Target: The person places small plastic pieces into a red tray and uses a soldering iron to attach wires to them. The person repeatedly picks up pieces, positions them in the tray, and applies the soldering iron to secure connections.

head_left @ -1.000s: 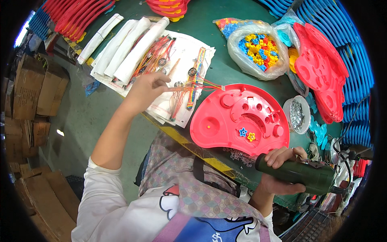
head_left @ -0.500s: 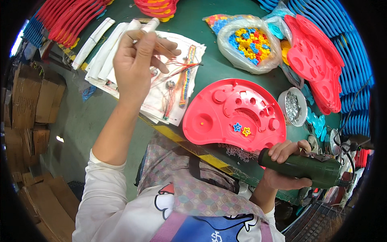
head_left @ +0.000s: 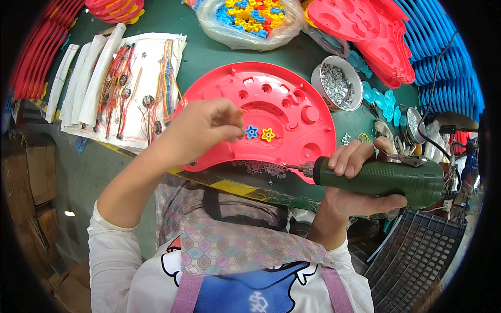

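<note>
My left hand (head_left: 211, 125) is over the left part of a red plastic panel (head_left: 240, 75), fingers closed in a pinch. A thin orange strand shows at its fingertips, but I cannot make out what it is. Just right of those fingers, a blue star-shaped piece (head_left: 251, 131) and a yellow star-shaped piece (head_left: 268, 135) sit in the middle of the panel. My right hand (head_left: 355, 175) is wrapped round a green electric screwdriver (head_left: 386, 178). Lying sideways, the tool points its bit left at the panel's near edge.
Wired parts (head_left: 124, 91) lie on white sheets (head_left: 141, 57) at left. Beyond the panel is a bag of colourful star pieces (head_left: 250, 41). A bowl of screws (head_left: 336, 86), stacked red panels (head_left: 365, 31) and blue racked parts (head_left: 449, 68) stand right. Small clear pieces (head_left: 261, 168) lie near the front edge.
My left hand has moved right and nearer, from above the sheets to over the red panel. The view has shifted rightward. My right hand still holds the screwdriver by the panel's near edge.
</note>
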The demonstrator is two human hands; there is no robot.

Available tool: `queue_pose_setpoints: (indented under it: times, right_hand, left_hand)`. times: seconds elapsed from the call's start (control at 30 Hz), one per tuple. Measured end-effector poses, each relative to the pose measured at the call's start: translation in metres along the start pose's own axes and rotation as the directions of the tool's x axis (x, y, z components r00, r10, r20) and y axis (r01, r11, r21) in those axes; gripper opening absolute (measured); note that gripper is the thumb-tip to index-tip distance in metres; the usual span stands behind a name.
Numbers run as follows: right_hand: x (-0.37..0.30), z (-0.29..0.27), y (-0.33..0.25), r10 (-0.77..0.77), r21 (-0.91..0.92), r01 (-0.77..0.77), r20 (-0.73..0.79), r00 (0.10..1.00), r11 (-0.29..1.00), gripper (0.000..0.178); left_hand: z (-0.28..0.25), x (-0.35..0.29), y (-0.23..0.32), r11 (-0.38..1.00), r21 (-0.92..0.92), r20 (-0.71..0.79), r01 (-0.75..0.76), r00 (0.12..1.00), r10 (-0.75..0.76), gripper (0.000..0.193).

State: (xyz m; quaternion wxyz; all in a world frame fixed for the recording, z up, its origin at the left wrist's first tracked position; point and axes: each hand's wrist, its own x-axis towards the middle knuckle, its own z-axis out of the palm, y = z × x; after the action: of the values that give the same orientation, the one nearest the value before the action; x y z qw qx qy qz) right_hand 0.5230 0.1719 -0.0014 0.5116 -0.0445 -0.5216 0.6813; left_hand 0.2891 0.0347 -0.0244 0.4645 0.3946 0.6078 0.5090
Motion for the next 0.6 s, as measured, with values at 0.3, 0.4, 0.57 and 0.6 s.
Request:
queue_pose_setpoints:
  times: [0.3, 0.4, 0.57, 0.6]
  right_hand:
    - [0.014, 0.002, -0.006, 0.72, -0.213, -0.689, 0.141, 0.68, 0.693, 0.066]
    - [0.014, 0.001, 0.003, 0.804, -0.302, -0.745, 0.188, 0.565, 0.594, 0.06]
    - [0.015, -0.001, 0.006, 0.784, -0.332, -0.716, 0.157, 0.601, 0.615, 0.056]
    - [0.016, 0.0, 0.005, 0.78, -0.346, -0.708, 0.146, 0.608, 0.616, 0.056]
  left_hand:
    - [0.028, 0.011, -0.009, 0.087, 0.873, 0.282, -0.48, 0.642, 0.713, 0.033]
    - [0.033, 0.013, -0.011, 0.115, 0.857, 0.256, -0.503, 0.608, 0.752, 0.036]
    - [0.035, 0.008, -0.019, 0.584, 0.675, 0.08, -0.451, 0.832, 0.55, 0.027]
    - [0.034, 0.008, -0.02, 0.599, 0.675, 0.064, -0.431, 0.843, 0.535, 0.026]
